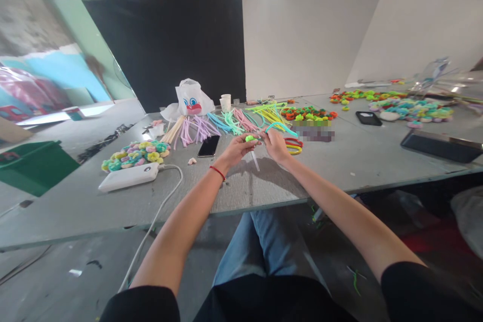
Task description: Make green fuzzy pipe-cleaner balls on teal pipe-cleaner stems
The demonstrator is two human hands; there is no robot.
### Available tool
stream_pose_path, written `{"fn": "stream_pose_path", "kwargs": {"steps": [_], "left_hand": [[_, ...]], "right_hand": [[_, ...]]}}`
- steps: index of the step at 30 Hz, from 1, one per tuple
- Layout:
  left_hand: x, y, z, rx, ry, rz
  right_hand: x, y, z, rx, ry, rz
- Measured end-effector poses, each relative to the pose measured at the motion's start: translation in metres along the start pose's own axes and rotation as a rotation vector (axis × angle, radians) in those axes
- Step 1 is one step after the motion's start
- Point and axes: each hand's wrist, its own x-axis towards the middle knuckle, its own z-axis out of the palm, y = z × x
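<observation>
Over the front middle of the grey table, my left hand [238,148] pinches a lime-green fuzzy pipe-cleaner piece [249,138] bent into a small shape. My right hand [276,146] is close beside it, fingers pressed together near the same piece. A turquoise pipe cleaner [283,127] curves out by the right fingers; whether they grip it I cannot tell. Below the left fingers a pale, thin stick [255,161] points down to the tabletop. Red and yellow bent pipe cleaners [294,147] lie just right of my right hand.
Bundles of coloured pipe cleaners [202,130] lie behind my hands. Left are a phone [209,146], a white power bank [130,177] with a cable and pastel fuzzy flowers [138,155]. A white bag [194,100] and paper cups [225,103] stand behind; orange-green pieces [311,113] lie right.
</observation>
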Motion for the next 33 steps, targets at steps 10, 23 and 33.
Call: {"fn": "stream_pose_path", "kwargs": {"steps": [10,23,33], "left_hand": [[0.009,-0.018,0.013,0.311,0.227,0.245],[0.003,-0.017,-0.004,0.267,0.107,0.106],[0.005,-0.017,-0.005,0.183,0.283,0.107]], "right_hand": [[-0.007,-0.004,-0.002,-0.062,0.018,0.000],[-0.004,0.000,0.001,-0.011,-0.164,-0.073],[-0.002,0.007,0.010,0.035,-0.109,0.080]]}}
